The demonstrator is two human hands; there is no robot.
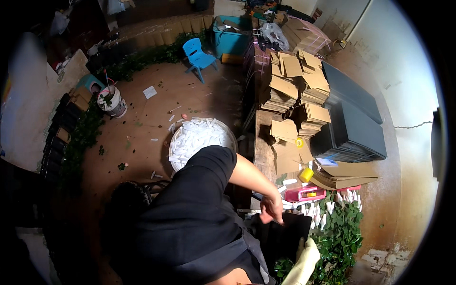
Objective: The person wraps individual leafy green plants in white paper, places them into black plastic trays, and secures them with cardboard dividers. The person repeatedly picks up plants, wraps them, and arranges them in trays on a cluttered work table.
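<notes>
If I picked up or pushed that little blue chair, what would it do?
The blue chair would probably feel light, since it looks like small, thin moulded plastic. It should stay stiff rather than flop, because the seat and backrest hold their shape. A gentle low push may slide it rather than tip it, as its legs spread outward.

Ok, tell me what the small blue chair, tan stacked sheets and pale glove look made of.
Small blue chair: probably plastic, smooth, its slotted back looking moulded. Tan stacked sheets: likely cardboard, matt brown, flat with straight edges. Pale glove: perhaps rubber or latex, smooth and close-fitting.
</notes>
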